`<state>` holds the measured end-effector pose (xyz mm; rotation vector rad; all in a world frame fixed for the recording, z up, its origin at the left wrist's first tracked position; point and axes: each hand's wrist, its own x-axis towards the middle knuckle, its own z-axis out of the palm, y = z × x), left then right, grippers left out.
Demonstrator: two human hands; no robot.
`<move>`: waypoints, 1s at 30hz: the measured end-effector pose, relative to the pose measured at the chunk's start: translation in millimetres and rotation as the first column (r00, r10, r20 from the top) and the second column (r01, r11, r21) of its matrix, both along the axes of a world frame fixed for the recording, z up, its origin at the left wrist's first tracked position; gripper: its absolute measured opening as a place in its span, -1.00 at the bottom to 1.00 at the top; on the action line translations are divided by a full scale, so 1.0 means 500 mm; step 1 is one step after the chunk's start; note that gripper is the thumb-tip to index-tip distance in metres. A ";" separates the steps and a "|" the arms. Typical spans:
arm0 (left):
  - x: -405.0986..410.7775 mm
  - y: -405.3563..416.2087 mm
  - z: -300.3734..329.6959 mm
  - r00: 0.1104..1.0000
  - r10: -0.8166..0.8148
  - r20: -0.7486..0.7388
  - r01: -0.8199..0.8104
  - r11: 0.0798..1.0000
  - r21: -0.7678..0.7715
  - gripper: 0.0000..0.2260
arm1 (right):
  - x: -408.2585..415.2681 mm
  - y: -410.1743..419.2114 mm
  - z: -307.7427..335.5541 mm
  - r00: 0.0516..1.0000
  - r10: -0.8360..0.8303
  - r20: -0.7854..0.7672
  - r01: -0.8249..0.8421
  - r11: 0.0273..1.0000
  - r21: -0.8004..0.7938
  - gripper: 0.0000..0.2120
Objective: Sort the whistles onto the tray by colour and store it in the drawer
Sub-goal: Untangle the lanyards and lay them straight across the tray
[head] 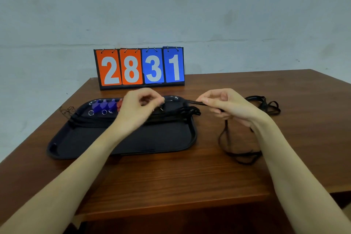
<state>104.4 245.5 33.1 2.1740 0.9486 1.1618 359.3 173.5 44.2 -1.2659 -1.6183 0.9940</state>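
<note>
A black tray (pixel 133 142) lies on the wooden table (pixel 171 182). Three blue whistles (pixel 104 106) with metal rings stand in a row along its far edge, and a red whistle (pixel 119 103) shows just right of them, partly hidden by my left hand (pixel 141 108). That hand hovers over the tray's far side with its fingers pinched on something small that I cannot make out. My right hand (pixel 226 105), right of the tray, pinches a black lanyard cord (pixel 191 102) stretched between both hands. Black lanyards (pixel 171 115) lie across the tray.
A flip scoreboard (pixel 139 67) reading 28 and 31 stands at the table's back edge against the wall. More black cord (pixel 266 105) is looped on the table behind my right hand, and a loop (pixel 239 155) hangs down under it. The near table edge runs below my forearms.
</note>
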 end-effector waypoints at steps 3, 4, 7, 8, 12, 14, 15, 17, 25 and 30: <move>-0.034 0.029 0.024 0.951 0.114 0.288 -0.075 0.987 -0.143 -0.89 | 0.003 0.001 0.000 0.999 -0.032 -0.041 0.032 0.999 0.008 -0.69; -0.050 0.039 0.034 0.902 0.126 0.412 -0.039 0.976 -0.214 -0.88 | 0.004 0.001 0.000 0.997 -0.043 -0.058 0.044 0.999 0.010 -0.69; -0.099 0.061 0.060 0.670 0.125 0.732 0.237 0.898 -0.370 -0.88 | 0.006 0.003 -0.002 0.994 -0.067 -0.081 0.068 0.998 0.007 -0.71; -0.113 0.064 0.066 0.568 0.136 0.812 0.346 0.855 -0.385 -0.91 | 0.005 0.004 -0.004 0.994 -0.071 -0.083 0.072 0.997 0.005 -0.71; -0.154 0.075 0.075 0.295 0.236 0.926 0.470 0.808 -0.356 -0.94 | 0.003 0.011 -0.009 0.992 -0.096 -0.083 0.097 0.995 0.005 -0.74; -0.173 0.085 0.076 0.358 0.270 0.894 0.337 0.855 -0.393 -0.98 | 0.005 0.015 -0.014 0.987 -0.129 -0.098 0.130 0.992 0.003 -0.77; -0.183 0.091 0.074 0.400 0.294 0.868 0.261 0.872 -0.415 -0.96 | 0.004 0.018 -0.017 0.981 -0.158 -0.115 0.159 0.987 -0.005 -0.80; -0.199 0.100 0.069 0.522 0.367 0.770 0.076 0.879 -0.470 -0.94 | 0.002 0.025 -0.026 0.956 -0.249 -0.155 0.247 0.968 -0.036 -0.83; -0.247 0.106 0.040 0.696 0.682 0.225 -0.538 0.703 -0.465 -0.76 | -0.020 0.052 -0.056 0.889 -0.450 -0.090 0.451 0.893 -0.007 -0.87; -0.273 0.100 0.048 0.615 0.767 -0.186 -0.785 0.572 -0.236 -0.80 | -0.037 0.061 -0.066 0.905 -0.425 -0.021 0.425 0.903 0.055 -0.93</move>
